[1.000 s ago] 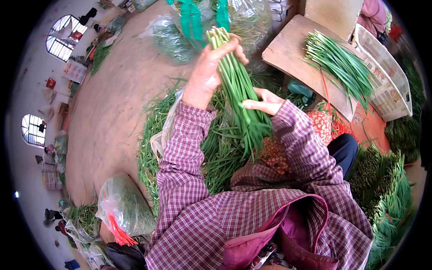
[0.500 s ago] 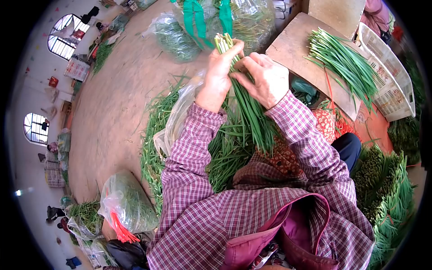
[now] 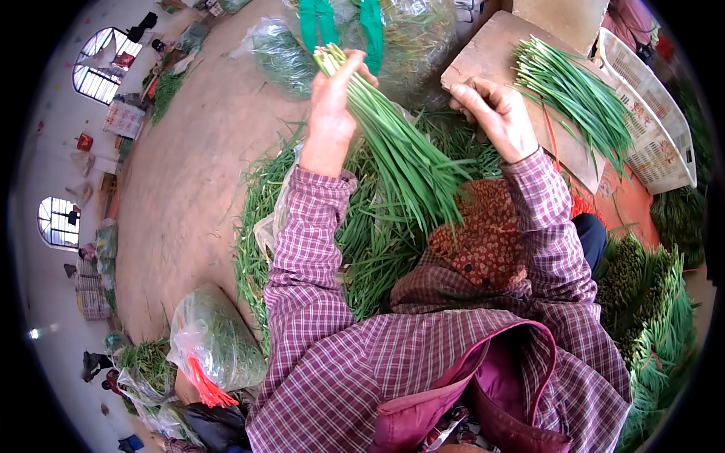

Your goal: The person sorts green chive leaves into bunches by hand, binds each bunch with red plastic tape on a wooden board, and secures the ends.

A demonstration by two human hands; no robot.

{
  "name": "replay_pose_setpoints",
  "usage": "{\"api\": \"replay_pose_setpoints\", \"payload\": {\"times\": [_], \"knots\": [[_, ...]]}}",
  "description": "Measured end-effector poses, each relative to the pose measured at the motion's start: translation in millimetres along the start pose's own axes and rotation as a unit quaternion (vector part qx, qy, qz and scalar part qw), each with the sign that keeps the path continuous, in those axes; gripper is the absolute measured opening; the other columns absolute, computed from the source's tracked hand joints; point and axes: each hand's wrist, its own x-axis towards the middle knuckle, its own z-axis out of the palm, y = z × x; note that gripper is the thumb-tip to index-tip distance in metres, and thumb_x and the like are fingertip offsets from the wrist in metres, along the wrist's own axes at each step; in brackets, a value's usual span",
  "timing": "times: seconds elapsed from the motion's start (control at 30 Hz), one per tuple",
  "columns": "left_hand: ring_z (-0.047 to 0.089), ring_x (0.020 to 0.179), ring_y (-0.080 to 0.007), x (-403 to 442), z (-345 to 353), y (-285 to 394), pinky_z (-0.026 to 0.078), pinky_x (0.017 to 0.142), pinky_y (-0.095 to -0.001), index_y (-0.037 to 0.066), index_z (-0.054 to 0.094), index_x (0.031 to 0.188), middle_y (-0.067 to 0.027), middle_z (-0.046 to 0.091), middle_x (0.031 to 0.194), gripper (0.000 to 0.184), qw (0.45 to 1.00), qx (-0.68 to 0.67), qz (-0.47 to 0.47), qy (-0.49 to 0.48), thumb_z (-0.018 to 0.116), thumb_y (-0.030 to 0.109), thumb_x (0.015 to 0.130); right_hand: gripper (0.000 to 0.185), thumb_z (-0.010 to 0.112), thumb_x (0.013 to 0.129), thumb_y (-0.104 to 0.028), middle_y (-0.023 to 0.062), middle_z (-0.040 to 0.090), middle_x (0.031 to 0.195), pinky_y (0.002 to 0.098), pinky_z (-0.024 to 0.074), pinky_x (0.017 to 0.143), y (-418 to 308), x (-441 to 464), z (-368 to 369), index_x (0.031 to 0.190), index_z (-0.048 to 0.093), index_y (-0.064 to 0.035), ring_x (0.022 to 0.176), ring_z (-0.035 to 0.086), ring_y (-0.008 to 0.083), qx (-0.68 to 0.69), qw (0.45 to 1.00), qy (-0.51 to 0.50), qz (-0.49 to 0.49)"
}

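Observation:
A bunch of garlic chives (image 3: 404,143) is gripped near its pale cut ends by my left hand (image 3: 331,113), its green leaves hanging down to the right over my lap. My right hand (image 3: 498,117) is apart from the bunch, raised in front of the board, fingers curled together; I cannot make out whether anything small is in them. Below the bunch, a heap of loose chive leaves (image 3: 374,264) covers the floor before me. Another bunch of chives (image 3: 574,98) lies on the board (image 3: 491,57) to the right.
Beyond the board stands a white plastic crate (image 3: 649,113). Stacked chive bundles (image 3: 657,332) sit at my right side. Stuffed clear bags (image 3: 415,57) stand ahead, and another bag (image 3: 219,340) with red ties (image 3: 208,385) is at lower left. A person's pink sleeve (image 3: 630,23) shows at top right.
My hands have come apart. The left hand has moved left with the chives, which now slant more, while the right hand has left the bunch and gone right towards the board.

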Motion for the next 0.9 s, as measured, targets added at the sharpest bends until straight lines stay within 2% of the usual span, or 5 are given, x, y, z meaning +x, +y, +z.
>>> {"api": "replay_pose_setpoints", "payload": {"times": [0.17,0.33,0.5,0.7,0.9], "knots": [[0.063,0.069,-0.0204,1.0,12.8,5.9,0.055,0.068,-0.0373,0.004,0.058,0.097,-0.0056,0.062,0.076,0.016,0.999,-0.021,0.046,0.004,0.066,0.015,0.087,0.045,0.072,0.073,-0.023,0.0054,0.057,0.107,0.0372,0.0492,0.080,-13.6,-1.1,23.3,0.115,0.058,-0.0181,0.097,0.056,0.0252,-0.249,0.916,0.053,-0.311],[0.061,0.069,-0.0216,6.7,9.9,20.2,0.053,0.068,-0.0369,0.003,0.058,0.095,-0.0063,0.060,0.076,0.018,0.993,0.011,0.112,0.043,0.068,0.015,0.086,0.043,0.060,0.084,-0.024,0.0144,0.059,0.094,0.0432,0.0536,0.059,62.9,-35.8,71.1,0.124,0.044,-0.0248,0.073,0.065,0.0320,-0.304,0.936,-0.097,-0.148],[0.059,0.072,-0.0146,0.1,-1.8,53.0,0.051,0.069,-0.0291,0.003,0.057,0.096,-0.0044,0.059,0.079,0.017,0.950,0.118,0.278,0.081,0.066,0.014,0.087,0.027,0.061,0.086,-0.038,0.0134,0.064,0.091,0.0398,0.0541,0.074,122.7,-66.9,22.8,0.098,0.066,-0.0143,0.086,0.065,0.0272,-0.339,0.858,-0.386,0.003],[0.057,0.075,-0.0092,-20.2,61.6,36.5,0.045,0.071,-0.0233,0.004,0.060,0.096,-0.0021,0.061,0.082,0.016,0.904,0.229,0.358,0.033,0.065,0.016,0.088,0.075,0.068,0.076,-0.052,0.0160,0.057,0.111,0.0439,0.0474,0.088,7.7,-27.3,-26.3,0.134,0.042,-0.0113,0.100,0.059,0.0336,-0.217,0.958,0.049,-0.178],[0.063,0.079,-0.0180,-34.9,161.9,-12.2,0.052,0.082,-0.0336,0.006,0.056,0.094,-0.0084,0.066,0.083,0.014,0.961,-0.100,0.208,-0.154,0.061,0.019,0.091,0.087,0.079,0.065,-0.040,0.0159,0.057,0.111,0.0424,0.0456,0.089,-13.1,-9.7,-44.1,0.136,0.034,-0.0194,0.104,0.057,0.0317,-0.322,0.925,0.120,-0.164]]}}
